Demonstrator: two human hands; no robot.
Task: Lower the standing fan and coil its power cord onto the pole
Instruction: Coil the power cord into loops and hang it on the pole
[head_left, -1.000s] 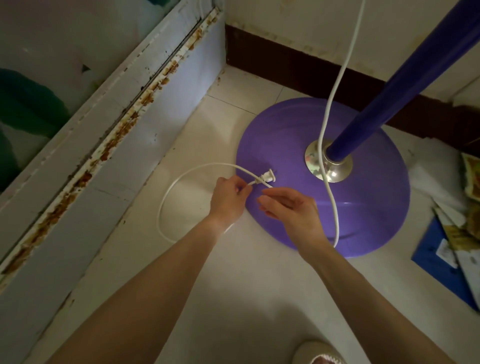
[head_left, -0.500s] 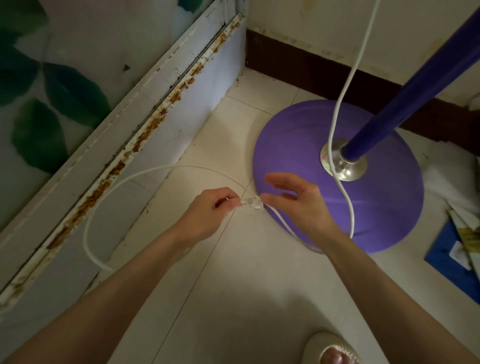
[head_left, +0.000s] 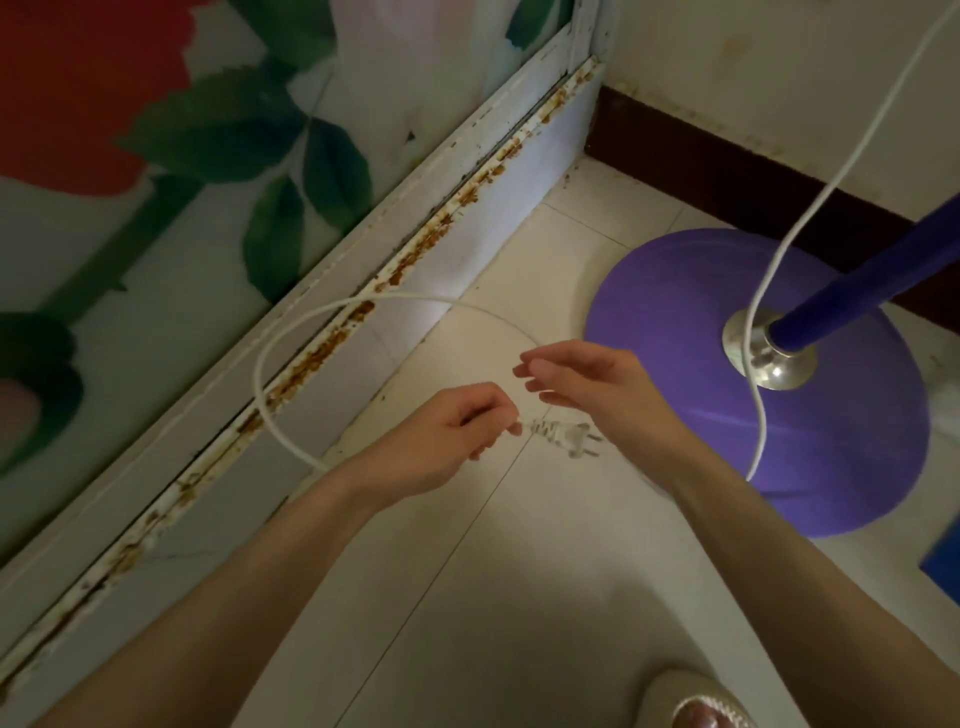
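Note:
The fan's round purple base (head_left: 675, 338) rests on the tiled floor at the right, with its dark blue pole (head_left: 852, 291) rising from a chrome collar (head_left: 774, 364). The white power cord (head_left: 260, 364) hangs down past the pole, runs under my right wrist and loops wide to the left. My left hand (head_left: 447, 436) pinches the cord just behind the clear two-pin plug (head_left: 566, 436), which sticks out to the right above the floor. My right hand (head_left: 597, 389) hovers just above the plug, fingers spread, holding nothing.
A white sliding-door frame with a rusty track (head_left: 311, 353) runs diagonally along the left, below a flower-print panel. A dark skirting board (head_left: 701, 176) lines the back wall. A blue object (head_left: 943, 566) lies at the right edge, and a shoe tip (head_left: 691, 701) shows at the bottom.
Both hands have moved away from the base toward the left and nearer. The cord loop has swung out wider to the left. My right hand has opened above the plug.

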